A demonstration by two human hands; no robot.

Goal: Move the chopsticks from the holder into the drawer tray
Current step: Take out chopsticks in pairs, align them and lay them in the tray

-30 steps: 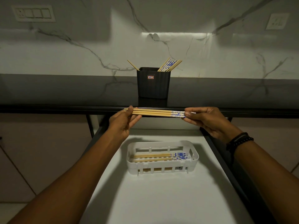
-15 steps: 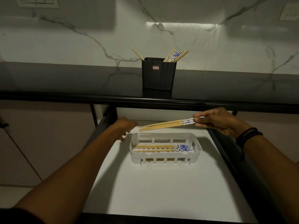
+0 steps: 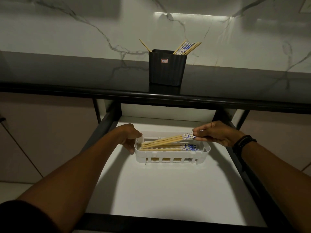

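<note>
Held chopsticks: a small bundle with bamboo shafts and blue-and-white patterned tops. They slanted across the white tray, plain tips low inside its left end and patterned ends raised over its right half. I could not tell whether the tips touched the tray floor.

Right hand: pinched the patterned ends of the bundle between thumb and fingertips, a narrow grip, above the tray's right end. A dark wristband sat on that wrist.

Left hand: held the tray's left end wall, thumb at the rim and fingers curled against the outside.

Loose chopsticks of the same kind lay flat along the tray bottom, patterned tops to the right, beneath the slanted bundle.

The tray, slotted along its sides, stood on the white floor of the open drawer, toward the drawer's back.

The black holder stood on the dark counter above the drawer, well apart from the tray. It bore a small red-edged label. Several chopsticks leaned out at its right corner; a lone stick leaned out to the left.

A white veined marble wall rose behind the counter.
</note>
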